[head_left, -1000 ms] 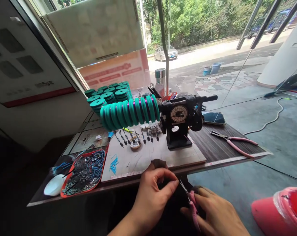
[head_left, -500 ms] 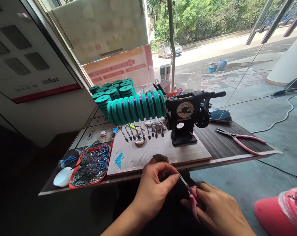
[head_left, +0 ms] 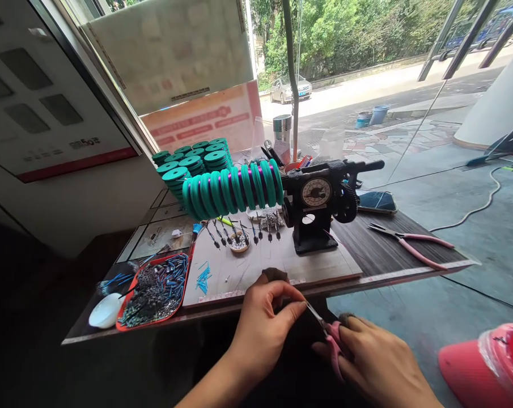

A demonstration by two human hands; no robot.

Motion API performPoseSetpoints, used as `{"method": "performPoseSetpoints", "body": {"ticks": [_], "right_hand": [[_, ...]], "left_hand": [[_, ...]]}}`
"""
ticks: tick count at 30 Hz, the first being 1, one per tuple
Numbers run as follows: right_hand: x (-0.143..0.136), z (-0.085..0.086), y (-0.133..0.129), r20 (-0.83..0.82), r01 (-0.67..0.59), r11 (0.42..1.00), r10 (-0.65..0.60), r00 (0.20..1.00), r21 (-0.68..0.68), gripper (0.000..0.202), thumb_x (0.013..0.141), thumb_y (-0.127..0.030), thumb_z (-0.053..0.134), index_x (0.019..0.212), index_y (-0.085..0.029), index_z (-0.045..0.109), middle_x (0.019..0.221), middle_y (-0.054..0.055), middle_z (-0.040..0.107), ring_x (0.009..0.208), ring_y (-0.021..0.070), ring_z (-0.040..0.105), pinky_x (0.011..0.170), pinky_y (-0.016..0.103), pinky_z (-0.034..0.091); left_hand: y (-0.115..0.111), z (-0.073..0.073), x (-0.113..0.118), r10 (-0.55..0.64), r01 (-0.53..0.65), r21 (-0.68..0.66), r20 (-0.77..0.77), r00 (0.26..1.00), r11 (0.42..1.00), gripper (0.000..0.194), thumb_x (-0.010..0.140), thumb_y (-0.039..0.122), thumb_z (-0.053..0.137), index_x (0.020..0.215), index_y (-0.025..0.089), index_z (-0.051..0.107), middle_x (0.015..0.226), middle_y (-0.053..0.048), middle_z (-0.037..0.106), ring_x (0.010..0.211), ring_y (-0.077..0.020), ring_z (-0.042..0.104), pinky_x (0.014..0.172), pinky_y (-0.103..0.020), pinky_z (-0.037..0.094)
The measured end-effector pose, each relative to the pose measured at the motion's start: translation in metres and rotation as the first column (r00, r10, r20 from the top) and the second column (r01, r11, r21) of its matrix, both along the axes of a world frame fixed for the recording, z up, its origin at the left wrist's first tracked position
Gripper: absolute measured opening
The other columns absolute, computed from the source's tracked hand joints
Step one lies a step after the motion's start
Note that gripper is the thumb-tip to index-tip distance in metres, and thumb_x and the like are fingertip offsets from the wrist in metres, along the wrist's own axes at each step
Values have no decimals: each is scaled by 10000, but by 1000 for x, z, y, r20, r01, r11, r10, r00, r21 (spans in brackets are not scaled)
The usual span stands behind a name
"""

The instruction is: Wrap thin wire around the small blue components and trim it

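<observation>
My left hand point(head_left: 267, 317) is in front of the table edge, its thumb and forefinger pinched together on something too small to make out. The tips of pink-handled scissors point(head_left: 333, 345) reach those fingertips. My right hand point(head_left: 377, 354) is closed round the scissors' handles, lower and to the right. Beyond my hands, a pale board point(head_left: 256, 272) carries a black winding device point(head_left: 318, 204) with green rings point(head_left: 234, 190) along its shaft. Several small dark pieces hang in a row below the rings. Blue sticks point(head_left: 203, 277) and a small dish of white beads point(head_left: 239, 242) are on the board.
At the left are a red tray point(head_left: 183, 289) of small parts and a white cup point(head_left: 105, 310). Green spools point(head_left: 175, 174) are stacked behind. Pink pliers point(head_left: 413, 241) and a phone point(head_left: 377, 201) lie right; a red bucket point(head_left: 469, 360) stands lower right.
The view has shifted slightly, so the table and its objects appear a little further left. Both hands keep nearly the same pose, with the scissors still at my left fingertips.
</observation>
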State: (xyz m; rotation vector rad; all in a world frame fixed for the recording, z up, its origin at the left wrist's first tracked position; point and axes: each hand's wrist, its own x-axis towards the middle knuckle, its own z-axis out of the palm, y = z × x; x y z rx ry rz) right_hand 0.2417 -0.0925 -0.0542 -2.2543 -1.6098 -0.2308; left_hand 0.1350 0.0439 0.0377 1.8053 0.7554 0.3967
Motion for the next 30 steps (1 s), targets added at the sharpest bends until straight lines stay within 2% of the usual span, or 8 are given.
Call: {"method": "performPoseSetpoints", "body": {"ticks": [9,13,15,18,20,22,26,30], "right_hand": [[0,-1,2,59,54,996,-58,997,71,528,939,-395,237,555,-234,562,538,14,543,475,156,530,491,290,301],[5,3,-2,-99,-1,997,8,995,73,510,926,-488,279,595,-232,571,554,-6,541,465,126,539,450,249,329],[8,4,-6,-216,-14,997,31,976,77,489,906,-536,313,626,-235,577,584,-15,552,455,109,544,428,223,349],[11,5,-12,-337,30,997,-4,941,73,506,870,-606,337,614,-233,564,598,-16,555,439,105,531,429,223,372],[10,5,-15,-392,69,996,-41,919,58,537,854,-645,323,598,-228,544,593,-17,546,442,109,520,445,233,377],[7,5,-16,-436,82,996,-55,898,44,544,848,-655,322,588,-224,528,580,-20,532,441,107,509,448,234,374],[1,5,-14,-490,88,994,-45,870,66,518,833,-648,371,577,-225,528,562,-16,528,427,112,489,431,234,365],[2,6,-13,-633,64,989,35,774,134,442,829,-586,446,587,-226,529,564,-11,525,465,127,499,457,238,395]], "left_hand": [[-3,-1,4,14,-10,-79,54,998,997,68,720,194,637,670,150,651,609,6,603,629,-141,545,602,-230,408],[7,9,-6,-76,73,199,8,997,977,95,763,189,619,843,181,670,808,-31,656,791,-183,597,738,-280,459],[18,17,-19,-129,113,500,-4,992,859,223,795,140,572,995,215,637,1036,-63,620,989,-209,556,876,-332,429],[35,25,-42,-236,282,812,-183,954,511,242,815,64,500,897,233,654,1124,-71,572,1085,-228,489,912,-373,412],[42,21,-56,-278,475,826,-399,874,305,217,792,51,528,790,225,658,1164,-60,577,1120,-253,470,933,-407,397],[46,10,-66,-284,614,772,-559,779,165,179,784,67,555,762,214,654,1242,-42,560,1192,-264,429,1004,-441,334],[47,-13,-74,-280,660,751,-630,724,15,172,809,75,535,779,190,659,1324,-12,520,1296,-209,333,1108,-411,191],[44,-12,-64,-340,622,782,-572,747,51,177,790,76,557,708,196,658,1259,-24,577,1260,-218,388,1098,-429,210]]}}
